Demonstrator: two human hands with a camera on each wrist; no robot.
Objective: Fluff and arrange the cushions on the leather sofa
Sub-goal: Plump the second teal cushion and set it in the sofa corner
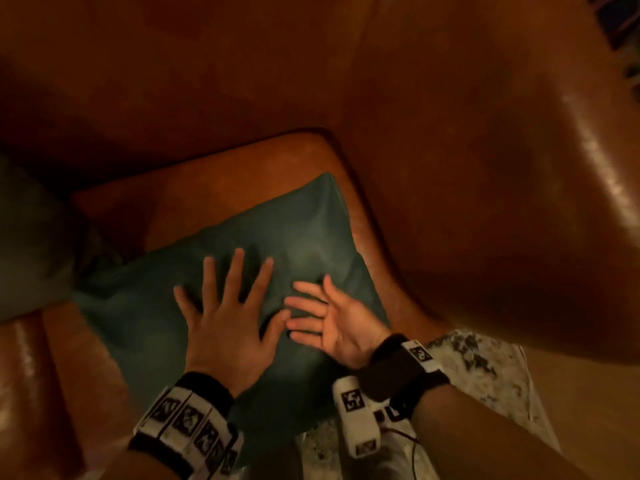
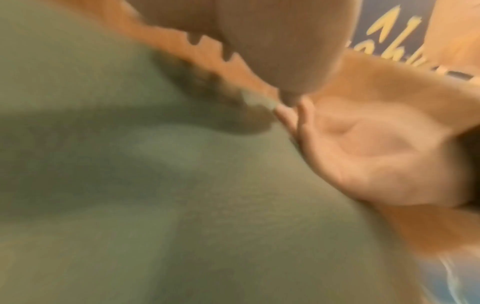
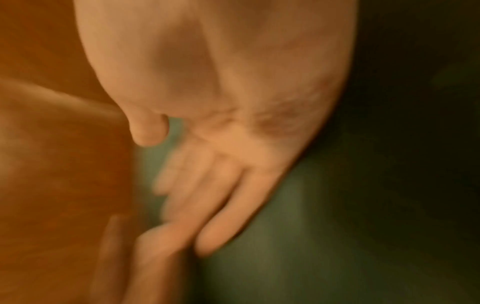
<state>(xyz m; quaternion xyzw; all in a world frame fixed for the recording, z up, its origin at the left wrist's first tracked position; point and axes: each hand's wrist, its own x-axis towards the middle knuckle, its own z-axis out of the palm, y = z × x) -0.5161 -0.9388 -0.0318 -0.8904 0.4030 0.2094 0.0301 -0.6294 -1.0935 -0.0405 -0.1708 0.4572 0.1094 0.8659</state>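
Head view: green cushion [image 1: 242, 289] lies flat on my leather sofa [image 1: 450, 168] seat.
Left hand [image 1: 225, 327]: grip released, fingers spread, pressing the cushion.
Right hand [image 1: 332, 323]: grip released, palm up beside it.

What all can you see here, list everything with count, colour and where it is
cushion: one, dark green, flat on the sofa seat near its corner, under both hands
second cushion: one, green, at the left edge on the sofa, only partly in view
sofa: one, brown leather, fills most of the head view; seat, back and arm show
rug: one, pale with dark speckles, on the floor at lower right
wrist bands: two, black with white marker tags, one on each wrist
left hand: one, fingers spread, palm down on the cushion
right hand: one, open, palm turned up and leftward, at the cushion's right side beside the left thumb
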